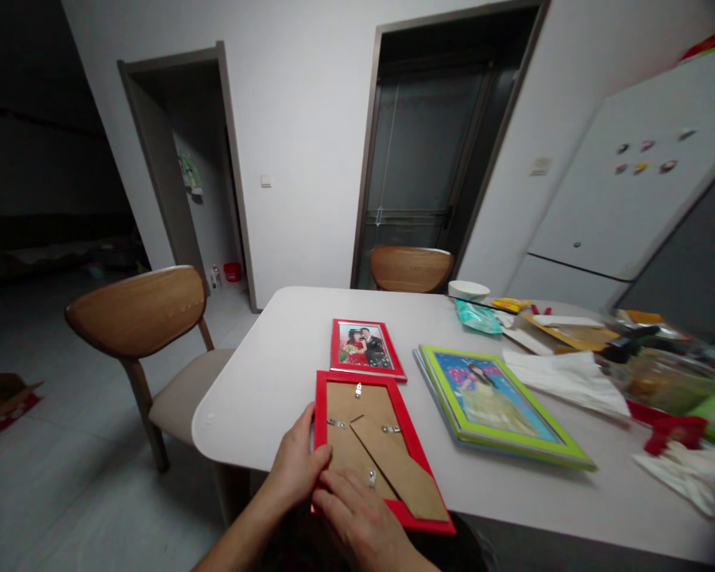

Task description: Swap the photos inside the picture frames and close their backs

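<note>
A red picture frame (420, 453) lies back side up at the near edge of the table, showing a brown backing board with a stand flap and several metal clips. My left hand (298, 461) grips its left side, thumb on the red border. Across the lower left part lies my right hand (363, 516), its fingers bent together over the border and backing; the thumb is hidden. Just beyond it, a second red picture frame (400, 372) lies face up with a photo of two people. To the right is a stack of picture frames, a green one (461, 429) on top.
The white table (244, 405) holds clutter at right: a teal packet (477, 316), a white bowl (469, 290), white paper (566, 377) and a white glove-like cloth (685, 473). Wooden chairs stand at left (140, 310) and at the far side (411, 268).
</note>
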Demonstrator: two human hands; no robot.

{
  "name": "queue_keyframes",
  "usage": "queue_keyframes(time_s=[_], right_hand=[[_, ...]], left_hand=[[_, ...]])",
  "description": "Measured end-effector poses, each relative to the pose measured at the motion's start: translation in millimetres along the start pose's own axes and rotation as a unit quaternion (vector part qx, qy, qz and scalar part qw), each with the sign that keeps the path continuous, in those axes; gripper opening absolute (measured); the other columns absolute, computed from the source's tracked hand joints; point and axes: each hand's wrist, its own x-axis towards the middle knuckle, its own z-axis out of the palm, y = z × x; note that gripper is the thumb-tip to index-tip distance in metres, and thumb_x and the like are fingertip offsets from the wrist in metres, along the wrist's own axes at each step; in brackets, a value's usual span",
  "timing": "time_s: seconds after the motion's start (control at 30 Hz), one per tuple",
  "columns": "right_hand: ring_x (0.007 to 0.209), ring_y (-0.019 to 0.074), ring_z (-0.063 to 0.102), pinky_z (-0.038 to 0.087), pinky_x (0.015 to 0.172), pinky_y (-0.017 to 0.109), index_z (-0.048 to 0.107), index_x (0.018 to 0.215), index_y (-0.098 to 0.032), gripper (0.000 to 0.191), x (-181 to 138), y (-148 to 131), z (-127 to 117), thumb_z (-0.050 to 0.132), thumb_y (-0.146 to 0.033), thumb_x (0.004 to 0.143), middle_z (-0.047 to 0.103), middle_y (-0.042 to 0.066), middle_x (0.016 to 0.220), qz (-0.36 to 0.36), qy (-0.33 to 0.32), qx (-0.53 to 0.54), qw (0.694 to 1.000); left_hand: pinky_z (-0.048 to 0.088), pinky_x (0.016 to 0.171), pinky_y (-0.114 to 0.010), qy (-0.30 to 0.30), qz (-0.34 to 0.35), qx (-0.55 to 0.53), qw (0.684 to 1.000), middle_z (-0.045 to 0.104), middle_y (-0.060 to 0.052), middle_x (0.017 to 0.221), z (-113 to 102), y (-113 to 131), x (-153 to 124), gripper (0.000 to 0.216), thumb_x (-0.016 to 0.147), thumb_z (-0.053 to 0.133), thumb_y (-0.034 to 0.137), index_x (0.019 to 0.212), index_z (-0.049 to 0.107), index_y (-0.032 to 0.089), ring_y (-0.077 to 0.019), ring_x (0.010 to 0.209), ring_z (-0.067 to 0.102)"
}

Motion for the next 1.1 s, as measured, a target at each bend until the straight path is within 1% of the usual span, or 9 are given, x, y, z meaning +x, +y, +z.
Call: queue_keyframes(time_s=[0.1, 0.17, 0.3, 0.37, 0.43, 0.6, 0.77, 0.93, 1.1], right_hand=[[0.081, 0.0172, 0.056, 0.050, 0.070, 0.029, 0.056, 0.095, -0.023, 0.025, 1, 3, -6, 0.043, -0.015, 0.075, 0.063, 0.005, 0.092, 0.026, -0.048, 0.054, 0.997], [0.087, 0.0172, 0.055, 0.048, 0.076, 0.030, 0.056, 0.098, -0.024, 0.026, 2, 16, -20, 0.044, -0.018, 0.075, 0.061, 0.004, 0.097, 0.072, -0.082, 0.079, 0.991], [0.095, 0.0200, 0.051, 0.041, 0.084, 0.034, 0.060, 0.095, -0.016, 0.027, 2, 67, -53, 0.041, -0.022, 0.076, 0.058, 0.011, 0.102, 0.241, -0.104, -0.011, 0.965], [0.092, 0.0204, 0.051, 0.039, 0.084, 0.033, 0.062, 0.089, -0.014, 0.026, 1, 91, -61, 0.044, -0.021, 0.072, 0.058, 0.011, 0.098, 0.296, -0.153, -0.054, 0.941], [0.088, 0.0188, 0.052, 0.038, 0.081, 0.030, 0.064, 0.082, -0.015, 0.023, 0, 107, -61, 0.045, -0.020, 0.070, 0.059, 0.009, 0.092, 0.322, -0.193, -0.070, 0.924], [0.081, 0.0163, 0.051, 0.037, 0.073, 0.024, 0.065, 0.075, -0.016, 0.024, 2, 114, -47, 0.041, -0.019, 0.072, 0.056, 0.008, 0.087, 0.331, -0.193, -0.082, 0.920], [0.079, 0.0166, 0.050, 0.036, 0.067, 0.023, 0.064, 0.078, -0.018, 0.026, 2, 111, -46, 0.039, -0.019, 0.074, 0.055, 0.008, 0.085, 0.321, -0.195, -0.115, 0.920], [0.083, 0.0186, 0.048, 0.035, 0.072, 0.026, 0.063, 0.088, -0.018, 0.026, 10, 112, -43, 0.041, -0.018, 0.074, 0.058, 0.008, 0.087, 0.302, -0.190, -0.154, 0.921], [0.084, 0.0170, 0.048, 0.033, 0.074, 0.025, 0.063, 0.085, -0.017, 0.028, 35, 115, -20, 0.036, -0.022, 0.080, 0.059, 0.007, 0.087, 0.301, -0.189, -0.132, 0.925]], left_hand=[[0.032, 0.094, -0.029, 0.010, 0.004, 0.034, 0.999, 0.051, -0.006, 0.118, 0, 3, -1, 0.058, 0.061, 0.049, 0.009, 0.119, 0.039, 0.014, -0.0196, 0.108, 0.046], [0.034, 0.092, -0.029, 0.004, 0.004, 0.041, 0.999, 0.051, -0.006, 0.118, 1, 2, -2, 0.059, 0.062, 0.048, 0.010, 0.120, 0.037, 0.015, -0.0198, 0.107, 0.047], [0.033, 0.093, -0.029, -0.005, 0.016, 0.071, 0.997, 0.047, -0.006, 0.121, 5, -1, -1, 0.065, 0.061, 0.050, 0.012, 0.123, 0.032, 0.017, -0.0198, 0.108, 0.045], [0.030, 0.095, -0.029, -0.004, 0.013, 0.100, 0.995, 0.045, -0.006, 0.123, 7, -3, 1, 0.066, 0.061, 0.050, 0.012, 0.124, 0.032, 0.017, -0.0203, 0.110, 0.043], [0.029, 0.096, -0.029, -0.008, 0.010, 0.116, 0.993, 0.044, -0.005, 0.124, 7, -4, 2, 0.065, 0.061, 0.049, 0.012, 0.124, 0.032, 0.017, -0.0201, 0.111, 0.042], [0.026, 0.098, -0.027, -0.018, 0.012, 0.134, 0.991, 0.041, -0.006, 0.128, 7, -7, 3, 0.065, 0.062, 0.047, 0.013, 0.125, 0.031, 0.012, -0.0201, 0.115, 0.037], [0.028, 0.097, -0.027, -0.001, 0.027, 0.143, 0.989, 0.042, -0.008, 0.126, 10, -11, 2, 0.062, 0.064, 0.044, 0.014, 0.125, 0.031, 0.011, -0.0195, 0.113, 0.039], [0.028, 0.097, -0.027, 0.001, 0.026, 0.127, 0.992, 0.042, -0.007, 0.127, 11, -12, 2, 0.063, 0.063, 0.045, 0.013, 0.125, 0.031, 0.012, -0.0193, 0.114, 0.038], [0.026, 0.098, -0.027, -0.003, 0.017, 0.144, 0.989, 0.040, -0.009, 0.128, 11, -12, 2, 0.063, 0.064, 0.045, 0.014, 0.125, 0.031, 0.009, -0.0206, 0.116, 0.037]])
